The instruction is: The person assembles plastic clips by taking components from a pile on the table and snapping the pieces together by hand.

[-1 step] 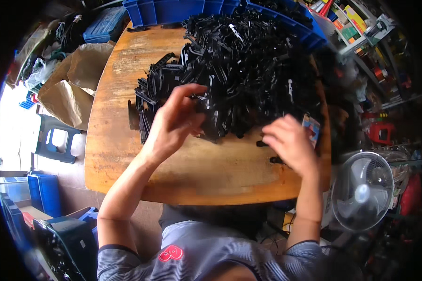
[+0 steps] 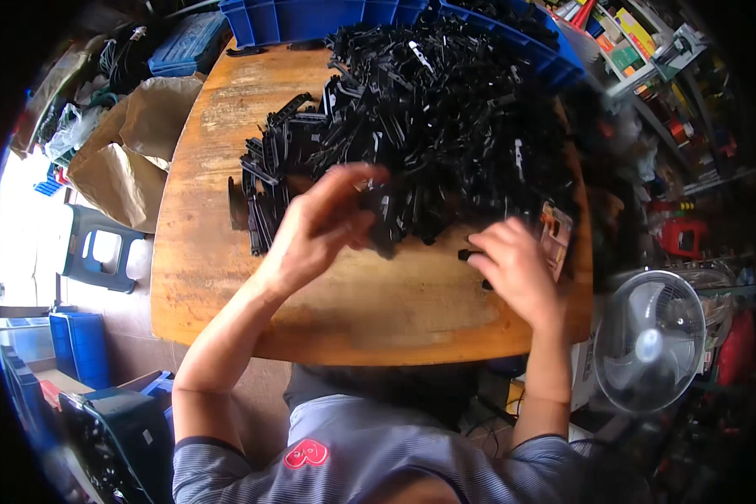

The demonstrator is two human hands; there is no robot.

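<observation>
A large heap of thin black plastic parts covers the far half of the wooden table. At the heap's near left edge is my left hand, its fingers bent round a blurred black plastic part. To the right, my right hand hovers low over the tabletop, fingers curled close together. Whatever lies between those fingertips is hidden. A small black piece shows right by the fingertips. Beside that hand lies a flat rectangle with a bright picture, which looks like a phone screen.
Blue plastic bins line the table's far edge. Brown paper bags and a grey stool are on the left. A fan stands close to the right edge, below crowded shelves.
My left hand has shifted slightly down and right, with the dark part near its fingers blurred. My right hand has moved a little down and left. The picture on the flat rectangle has changed colour.
</observation>
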